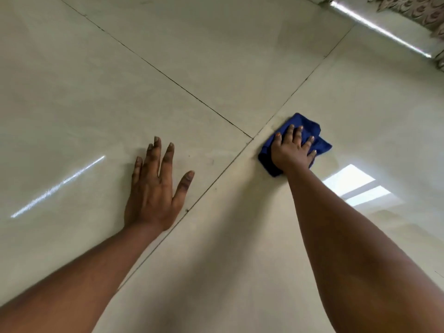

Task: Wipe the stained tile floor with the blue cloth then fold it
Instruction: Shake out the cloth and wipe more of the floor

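Observation:
A crumpled blue cloth (310,131) lies on the pale glossy tile floor (216,68), just right of where two dark grout lines cross. My right hand (292,150) presses flat on top of the cloth, fingers spread, covering its middle. My left hand (155,186) rests palm down on the neighbouring tile to the left, fingers apart, holding nothing. Faint brownish smears show on the tile near the grout line between my hands.
A patterned fabric edge (413,8) and a shiny metal strip (379,30) lie at the top right corner. Bright window reflections (355,186) sit on the tile right of my right forearm. Grout lines (168,78) run diagonally across the floor.

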